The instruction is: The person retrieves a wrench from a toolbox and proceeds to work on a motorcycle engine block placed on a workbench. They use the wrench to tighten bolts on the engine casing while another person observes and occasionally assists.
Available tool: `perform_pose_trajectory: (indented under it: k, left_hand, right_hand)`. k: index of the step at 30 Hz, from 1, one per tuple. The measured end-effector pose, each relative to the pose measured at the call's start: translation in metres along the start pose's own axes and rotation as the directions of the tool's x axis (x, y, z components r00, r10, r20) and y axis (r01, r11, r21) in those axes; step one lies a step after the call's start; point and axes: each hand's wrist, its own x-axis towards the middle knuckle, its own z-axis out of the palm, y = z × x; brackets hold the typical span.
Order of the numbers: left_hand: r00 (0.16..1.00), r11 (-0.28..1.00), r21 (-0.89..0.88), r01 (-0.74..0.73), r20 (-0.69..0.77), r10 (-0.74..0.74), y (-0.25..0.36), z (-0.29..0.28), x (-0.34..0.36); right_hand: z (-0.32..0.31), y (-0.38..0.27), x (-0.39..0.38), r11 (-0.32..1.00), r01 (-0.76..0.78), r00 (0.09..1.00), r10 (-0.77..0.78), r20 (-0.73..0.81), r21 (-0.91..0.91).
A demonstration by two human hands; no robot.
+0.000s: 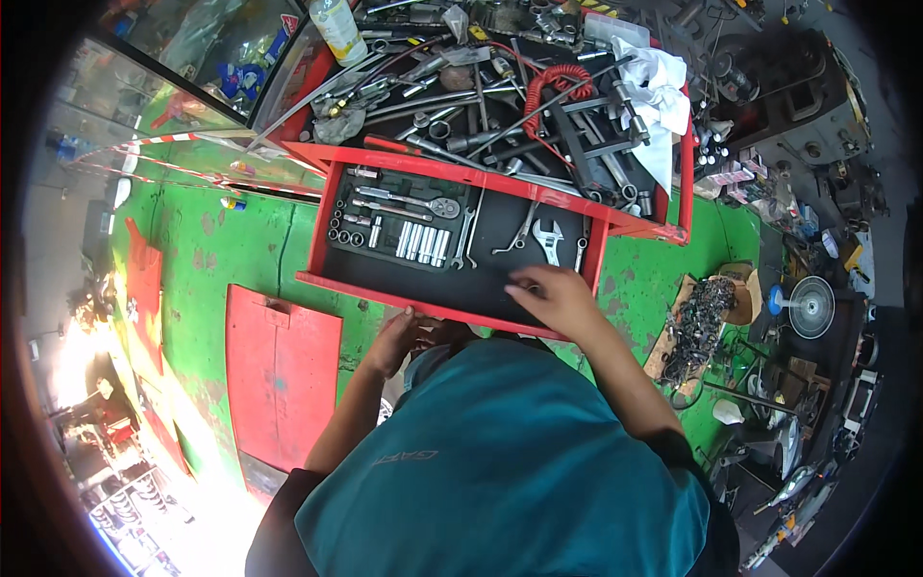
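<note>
1. Right hand (558, 298) rests inside the open red drawer (322, 231), at its near right corner, fingers bent down onto the black liner. Whether anything is pinched under the fingertips cannot be told.
2. Left hand (399, 338) sits below the drawer's front edge, fingers curled loosely; whether it grips the edge or holds something cannot be told.
3. Drawer contents: a socket set (423, 240) in a black tray at left, with a ratchet (409, 203) lying above the row of sockets; just right of it two slim wrenches (468, 236); then an adjustable wrench (549, 238) directly beyond the right hand, near but not touching.
4. The cart's top tray (686, 159) beyond the drawer is heaped with loose wrenches, bars and sockets; a red coiled hose (548, 85) lies across the heap and a white rag (659, 96) hangs over the right end.
5. A plastic bottle (336, 27) stands at the tray's far left.
6. Floor (231, 250) is green, worn. A flat red panel (284, 370) lies at left, near the left forearm.
7. A pile of dark metal scraps (697, 322) on cardboard lies right of the right forearm, well clear of the drawer.
</note>
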Motion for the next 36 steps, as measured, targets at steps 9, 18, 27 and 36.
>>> perform_pose_trajectory:
  k: [9,18,27,36]
  left_hand:
    - [0.988,0.986,0.167,-0.010,-0.151,0.035,0.022,-0.048,-0.006]
    - [1.000,0.982,0.187,0.026,-0.015,-0.023,0.037,-0.077,0.009]
    - [0.998,0.970,0.238,0.047,0.031,-0.056,0.034,-0.094,0.014]
    - [0.999,0.970,0.239,0.042,0.011,-0.046,0.035,-0.093,0.013]
  right_hand:
    - [0.082,0.005,0.081,0.884,-0.029,0.993,0.081,0.090,-0.466]
    - [0.040,0.027,0.012,0.791,-0.430,0.897,0.320,0.304,0.435]
    - [0.038,0.021,0.029,0.951,-0.181,0.982,0.159,-0.105,-0.252]
    - [0.045,0.029,0.043,0.961,-0.084,0.991,0.052,-0.125,-0.263]
